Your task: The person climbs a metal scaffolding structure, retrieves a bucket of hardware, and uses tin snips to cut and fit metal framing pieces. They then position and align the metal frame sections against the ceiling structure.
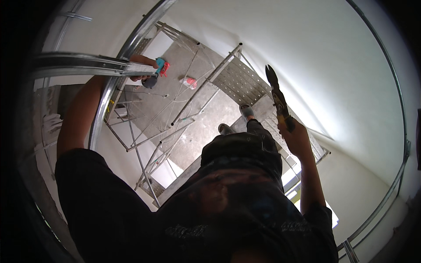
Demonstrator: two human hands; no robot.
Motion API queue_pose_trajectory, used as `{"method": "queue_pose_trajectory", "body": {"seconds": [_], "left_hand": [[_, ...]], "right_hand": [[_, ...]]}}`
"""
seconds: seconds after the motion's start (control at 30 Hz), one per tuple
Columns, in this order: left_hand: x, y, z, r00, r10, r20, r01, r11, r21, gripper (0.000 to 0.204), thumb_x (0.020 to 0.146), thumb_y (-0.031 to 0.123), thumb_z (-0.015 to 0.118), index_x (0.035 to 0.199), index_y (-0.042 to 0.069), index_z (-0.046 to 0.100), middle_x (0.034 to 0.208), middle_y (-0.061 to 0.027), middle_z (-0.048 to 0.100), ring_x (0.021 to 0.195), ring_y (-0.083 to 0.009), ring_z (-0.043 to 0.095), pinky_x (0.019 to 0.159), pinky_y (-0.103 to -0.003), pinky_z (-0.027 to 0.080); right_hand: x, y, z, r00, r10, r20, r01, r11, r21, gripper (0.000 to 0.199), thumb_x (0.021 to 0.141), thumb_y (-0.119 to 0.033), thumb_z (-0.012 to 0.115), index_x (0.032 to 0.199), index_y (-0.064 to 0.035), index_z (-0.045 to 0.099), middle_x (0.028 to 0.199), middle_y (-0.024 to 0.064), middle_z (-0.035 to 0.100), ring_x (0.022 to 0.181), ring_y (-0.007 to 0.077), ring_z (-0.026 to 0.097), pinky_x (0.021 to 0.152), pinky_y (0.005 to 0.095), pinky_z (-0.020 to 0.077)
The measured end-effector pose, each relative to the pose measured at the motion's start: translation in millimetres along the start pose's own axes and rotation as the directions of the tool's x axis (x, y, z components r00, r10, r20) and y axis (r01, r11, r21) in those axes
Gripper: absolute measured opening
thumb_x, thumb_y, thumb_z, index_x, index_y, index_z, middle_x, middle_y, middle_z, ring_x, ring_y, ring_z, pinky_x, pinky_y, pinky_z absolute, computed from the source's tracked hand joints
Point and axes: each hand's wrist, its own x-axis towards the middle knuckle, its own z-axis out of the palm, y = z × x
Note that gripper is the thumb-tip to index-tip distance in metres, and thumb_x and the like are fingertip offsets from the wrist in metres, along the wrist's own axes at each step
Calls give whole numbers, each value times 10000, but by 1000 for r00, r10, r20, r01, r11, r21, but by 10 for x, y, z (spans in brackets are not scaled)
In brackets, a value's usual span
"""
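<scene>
At the upper left, my left hand (144,60) is closed around the end of a metal channel (87,65), fingers showing above and below it. This channel crosses a second, curved-looking metal profile (100,115) close to my left forearm. On the right, my right hand (294,135) grips a pair of tin snips (279,98) by the handles. The snips point up and away from me, beside the white wall, and their dark jaw tips look slightly apart. Nothing is between the jaws.
I stand high on scaffold planks (241,81) with tubular scaffold frames (188,105) around. Far below, the concrete floor (210,122) carries a red-and-white bag (188,83) and a teal, red and black item (162,66). A metal rail (401,114) runs along the right wall.
</scene>
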Motion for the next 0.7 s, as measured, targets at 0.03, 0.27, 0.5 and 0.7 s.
{"method": "queue_pose_trajectory", "body": {"seconds": [0.03,0.27,0.5,0.7], "left_hand": [[-72,-16,-53,999,49,-8,-50,998,-24,648,853,572,632,1198,28,567,914,-135,675,758,-143,667,677,-282,553],[-686,-227,-651,862,438,-255,-352,879,321,751,831,521,681,1362,22,502,1144,-139,657,962,-164,654,885,-317,514],[-1150,111,-26,556,238,-797,-385,923,7,450,966,351,561,1357,129,558,1315,-48,604,1136,-202,620,1032,-409,476],[-935,255,338,376,169,-911,-425,905,-7,409,928,288,629,1316,166,591,1133,-83,672,955,-199,657,906,-372,516]], "right_hand": [[-15,20,14,1000,-27,-13,28,999,26,301,894,-287,633,975,3,638,729,155,643,651,211,613,646,357,476],[-127,215,197,999,-38,-7,38,996,87,279,926,-238,624,1040,15,650,792,77,668,721,111,600,693,283,481],[301,16,409,965,-236,116,230,971,62,282,910,-252,672,1066,-18,659,776,13,624,712,64,534,675,254,459],[1076,-674,610,819,-484,308,489,870,66,266,903,-268,686,966,-12,649,684,3,563,650,76,497,615,277,429]]}}
